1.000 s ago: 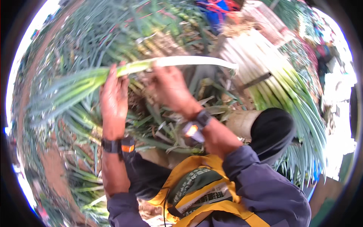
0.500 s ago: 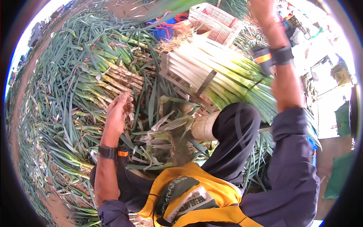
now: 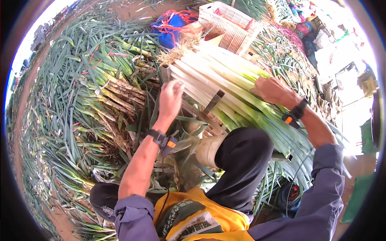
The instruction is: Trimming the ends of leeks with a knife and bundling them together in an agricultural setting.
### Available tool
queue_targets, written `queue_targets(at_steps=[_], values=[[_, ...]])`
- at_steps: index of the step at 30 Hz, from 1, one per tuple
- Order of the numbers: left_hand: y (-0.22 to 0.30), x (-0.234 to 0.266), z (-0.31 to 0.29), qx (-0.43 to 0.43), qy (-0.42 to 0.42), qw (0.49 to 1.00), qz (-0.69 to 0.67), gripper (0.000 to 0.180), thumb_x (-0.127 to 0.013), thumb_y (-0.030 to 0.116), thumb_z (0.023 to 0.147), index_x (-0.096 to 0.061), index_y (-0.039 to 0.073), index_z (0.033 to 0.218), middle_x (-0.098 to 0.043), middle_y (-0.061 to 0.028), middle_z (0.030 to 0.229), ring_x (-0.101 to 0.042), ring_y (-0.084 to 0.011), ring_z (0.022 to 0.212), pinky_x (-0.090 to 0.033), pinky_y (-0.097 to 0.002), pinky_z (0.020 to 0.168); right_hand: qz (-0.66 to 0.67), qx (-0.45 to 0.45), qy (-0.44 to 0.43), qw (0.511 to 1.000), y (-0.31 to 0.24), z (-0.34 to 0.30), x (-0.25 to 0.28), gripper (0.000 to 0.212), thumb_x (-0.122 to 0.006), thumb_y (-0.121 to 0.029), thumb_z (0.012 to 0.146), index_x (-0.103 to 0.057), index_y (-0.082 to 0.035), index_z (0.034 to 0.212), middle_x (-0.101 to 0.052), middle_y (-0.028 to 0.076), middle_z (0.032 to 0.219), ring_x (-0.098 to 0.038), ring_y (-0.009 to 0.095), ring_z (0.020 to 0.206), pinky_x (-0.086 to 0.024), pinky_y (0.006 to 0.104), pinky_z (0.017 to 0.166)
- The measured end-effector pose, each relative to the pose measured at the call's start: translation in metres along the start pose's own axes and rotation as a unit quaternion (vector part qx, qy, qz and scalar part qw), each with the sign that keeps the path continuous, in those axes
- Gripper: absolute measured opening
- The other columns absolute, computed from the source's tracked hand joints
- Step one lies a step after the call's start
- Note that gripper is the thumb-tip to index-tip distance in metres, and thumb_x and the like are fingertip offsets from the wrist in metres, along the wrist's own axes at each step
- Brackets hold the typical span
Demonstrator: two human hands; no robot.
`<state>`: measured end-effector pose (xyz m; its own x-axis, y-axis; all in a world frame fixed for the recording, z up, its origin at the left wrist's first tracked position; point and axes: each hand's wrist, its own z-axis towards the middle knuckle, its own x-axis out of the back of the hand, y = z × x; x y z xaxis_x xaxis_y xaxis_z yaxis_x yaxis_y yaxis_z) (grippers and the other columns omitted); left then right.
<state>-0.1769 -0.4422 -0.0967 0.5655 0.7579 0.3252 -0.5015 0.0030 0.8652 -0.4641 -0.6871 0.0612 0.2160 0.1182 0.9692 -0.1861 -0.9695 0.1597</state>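
Observation:
A bundle of peeled green onions (image 3: 237, 86), white at the stems and green at the leaves, lies slantwise across a low metal rack (image 3: 213, 101) in front of me. My right hand (image 3: 271, 90) curls its fingers around a green onion at the far side of the bundle, where white turns to green. My left hand (image 3: 171, 95) is at the rack's left end, beside the white stems, with its fingers drawn together. Whatever is between those fingers, if anything, is hidden. Stringy roots (image 3: 179, 51) stick out at the bundle's far left end.
Unpeeled green onions (image 3: 120, 94) with soiled stems lie heaped on my left. Beyond the rack are a blue bag (image 3: 168, 30) with red ties and a pale plastic crate (image 3: 227, 26). Loose leaves surround my bent knee (image 3: 249, 146).
My right hand has come down from the top of the view onto the bundle. My left hand has moved right and forward, from the unpeeled heap to the rack's left end.

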Motion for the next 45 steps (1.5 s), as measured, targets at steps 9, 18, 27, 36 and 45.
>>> queue_targets(at_steps=[9,18,27,36,45], values=[[0.039,-0.083,0.04,-0.131,-0.008,0.98,0.15,0.025,-0.065,0.017,0.094,-0.067,0.005,0.116,-0.063,-0.0167,0.11,-0.063,-0.0339,0.1,-0.052,-0.0414,0.088,0.079,-0.043,-0.022,0.996,-0.012,0.004,-0.006,0.021,-0.063,-0.021,0.094,-0.063,0.0,0.091,-0.061,0.019,0.093,-0.063,0.042,0.083,-0.05,0.0483,0.074],[0.084,-0.02,0.004,-0.091,-0.125,0.987,-0.033,0.05,-0.066,0.024,0.094,-0.051,0.001,0.135,-0.061,-0.0243,0.11,-0.062,-0.0416,0.102,-0.05,-0.0483,0.089,0.008,0.147,-0.076,0.986,0.076,-0.013,0.009,0.022,-0.058,-0.008,0.093,-0.07,-0.008,0.111,-0.063,0.016,0.112,-0.056,0.036,0.112,-0.043,0.0457,0.099],[0.123,0.196,-0.148,0.099,-0.409,0.905,-0.06,0.04,-0.069,0.026,0.094,-0.063,0.001,0.123,-0.059,-0.0129,0.088,-0.06,-0.027,0.081,-0.049,-0.0384,0.074,0.193,0.29,0.075,0.934,-0.232,0.166,0.091,0.033,-0.061,-0.026,0.098,-0.064,0.0,0.118,-0.067,0.02,0.1,-0.066,0.037,0.081,-0.052,0.0448,0.075],[0.107,0.271,-0.183,0.242,-0.266,0.924,-0.132,0.04,-0.063,0.024,0.098,-0.058,0.003,0.132,-0.06,-0.0159,0.106,-0.063,-0.03,0.094,-0.05,-0.0363,0.085,0.361,0.141,0.064,0.92,-0.414,0.375,-0.135,0.023,-0.06,-0.016,0.091,-0.064,0.004,0.1,-0.064,0.027,0.09,-0.065,0.044,0.088,-0.051,0.0504,0.076],[0.085,0.32,-0.178,0.286,-0.238,0.917,-0.144,0.049,-0.069,0.016,0.095,-0.054,0.009,0.141,-0.06,-0.0117,0.103,-0.062,-0.0246,0.089,-0.052,-0.0334,0.077,0.122,-0.044,0.113,0.985,-0.441,0.481,-0.206,0.022,-0.06,-0.014,0.093,-0.061,0.0,0.11,-0.066,0.016,0.095,-0.069,0.038,0.085,-0.056,0.0429,0.068]])
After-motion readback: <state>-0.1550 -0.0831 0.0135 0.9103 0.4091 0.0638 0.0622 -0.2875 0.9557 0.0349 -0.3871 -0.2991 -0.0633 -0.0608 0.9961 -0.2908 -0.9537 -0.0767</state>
